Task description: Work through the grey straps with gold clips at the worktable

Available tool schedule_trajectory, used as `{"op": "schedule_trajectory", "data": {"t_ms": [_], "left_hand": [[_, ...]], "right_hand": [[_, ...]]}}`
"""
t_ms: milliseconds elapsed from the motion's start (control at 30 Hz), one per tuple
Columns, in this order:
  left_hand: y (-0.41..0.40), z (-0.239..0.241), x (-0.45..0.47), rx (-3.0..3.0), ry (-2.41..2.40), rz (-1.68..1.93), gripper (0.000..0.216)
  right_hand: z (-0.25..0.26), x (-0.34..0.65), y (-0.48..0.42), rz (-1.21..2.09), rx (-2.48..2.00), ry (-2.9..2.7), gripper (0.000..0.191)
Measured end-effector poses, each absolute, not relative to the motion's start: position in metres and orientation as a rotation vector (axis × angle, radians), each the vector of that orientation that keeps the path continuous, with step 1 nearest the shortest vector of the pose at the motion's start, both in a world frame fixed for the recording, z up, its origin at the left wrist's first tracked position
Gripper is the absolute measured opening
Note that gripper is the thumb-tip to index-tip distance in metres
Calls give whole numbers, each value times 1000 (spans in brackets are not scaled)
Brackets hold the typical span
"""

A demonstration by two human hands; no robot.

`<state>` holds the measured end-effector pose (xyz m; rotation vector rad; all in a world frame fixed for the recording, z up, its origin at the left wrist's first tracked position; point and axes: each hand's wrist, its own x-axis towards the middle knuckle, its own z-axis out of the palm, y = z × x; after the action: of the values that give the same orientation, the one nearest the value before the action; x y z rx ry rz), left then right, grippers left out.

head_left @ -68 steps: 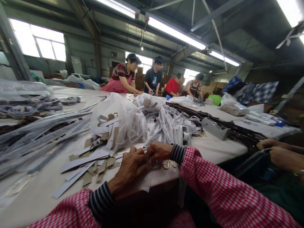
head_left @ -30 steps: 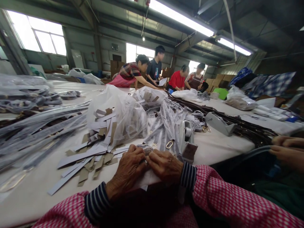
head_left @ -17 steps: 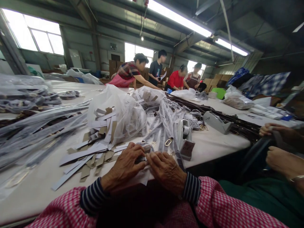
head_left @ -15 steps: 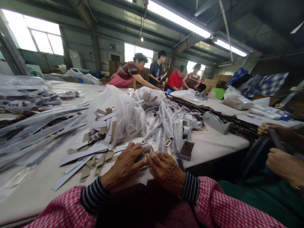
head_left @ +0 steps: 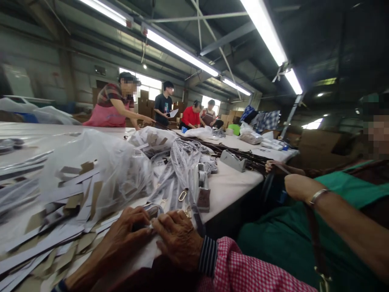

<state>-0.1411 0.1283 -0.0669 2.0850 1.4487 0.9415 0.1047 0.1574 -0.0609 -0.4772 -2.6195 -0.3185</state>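
At the table's near edge my left hand (head_left: pixel 123 233) is closed, its thumb and fingers pinching a grey strap (head_left: pixel 155 209) that shows as a small curved loop. My right hand (head_left: pixel 179 237) meets it from the other side, fingers bent and pressed on the same strap. Most of the strap is hidden under both hands. Just beyond lie plastic-wrapped straps (head_left: pixel 172 174) with a gold clasp (head_left: pixel 182 195). A tape dispenser (head_left: pixel 203 198) stands to the right of them.
Paper strips (head_left: pixel 39 245) spread at the left beside a clear plastic bag (head_left: pixel 100 162). A grey holder (head_left: pixel 232 161) stands near the table's right edge, by dark straps (head_left: pixel 252 156). A co-worker in a green apron (head_left: pixel 273 231) sits close on my right; others work across the table.
My view has swung to the right, so the table and hands appear further left and more of the co-worker on my right shows. Both hands stay together on the strap.
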Motion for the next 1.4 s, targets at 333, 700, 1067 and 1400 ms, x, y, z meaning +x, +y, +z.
{"op": "schedule_trajectory", "data": {"t_ms": [333, 700, 1067, 1400], "left_hand": [[115, -55, -122, 2048, 1594, 1005, 39], [121, -77, -118, 2236, 1722, 1054, 28], [117, -64, -112, 2176, 1761, 969, 29], [118, -74, -115, 2231, 1765, 1046, 30]], "right_hand": [[-10, 148, 153, -157, -610, -2326, 40], [31, 214, 230, 1024, -1341, -1728, 36], [27, 186, 234, 1174, -1347, -1229, 26], [0, 168, 209, 1107, -1086, -961, 36]]}}
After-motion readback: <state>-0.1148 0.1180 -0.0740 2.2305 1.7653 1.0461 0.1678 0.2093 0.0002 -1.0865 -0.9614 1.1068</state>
